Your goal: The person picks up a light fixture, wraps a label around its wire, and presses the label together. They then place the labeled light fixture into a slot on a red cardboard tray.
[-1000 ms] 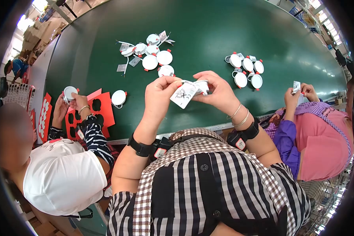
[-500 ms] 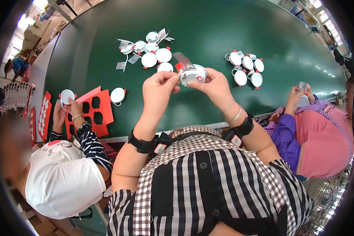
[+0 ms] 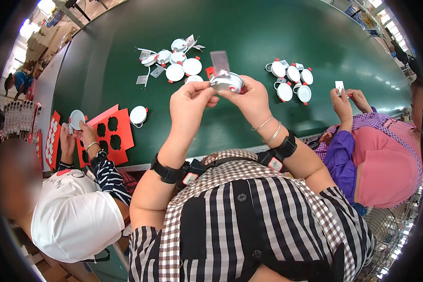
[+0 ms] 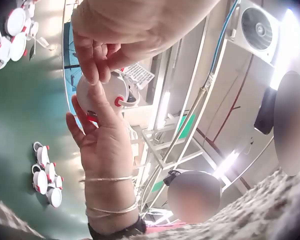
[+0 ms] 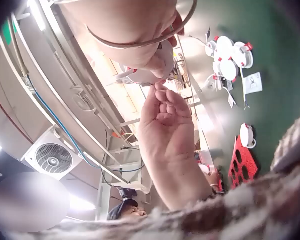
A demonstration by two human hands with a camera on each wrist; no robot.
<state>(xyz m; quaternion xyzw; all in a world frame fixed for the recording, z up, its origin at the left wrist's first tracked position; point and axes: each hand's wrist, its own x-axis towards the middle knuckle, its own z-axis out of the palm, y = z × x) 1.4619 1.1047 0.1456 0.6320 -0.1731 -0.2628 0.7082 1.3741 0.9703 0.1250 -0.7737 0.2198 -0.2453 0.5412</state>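
Between the hands, above the table, is a round white lamp [image 3: 229, 83] with red clips and a grey-looking tag [image 3: 219, 61] standing up from it. My right hand [image 3: 253, 101] grips the lamp by its side, thumb on its face in the left wrist view, where the lamp [image 4: 107, 92] shows a red clip and cable. My left hand [image 3: 189, 104] pinches at the opposite edge with thumb and fingertips. The right wrist view has the left hand [image 5: 169, 132] with its fingers bunched against the lamp [image 5: 142, 76]; the exact part pinched is hidden.
Similar lamps lie in a group [image 3: 175, 72] beyond my left hand and another [image 3: 285, 92] to the right. A single lamp [image 3: 138, 114] lies beside red cut-out sheets [image 3: 122, 127]. People work at both sides of the green table [image 3: 249, 28].
The lamp has turned so its tag, which hung below between the hands, now stands upward. My right hand has shifted slightly left. The person on the right has raised a white tag.
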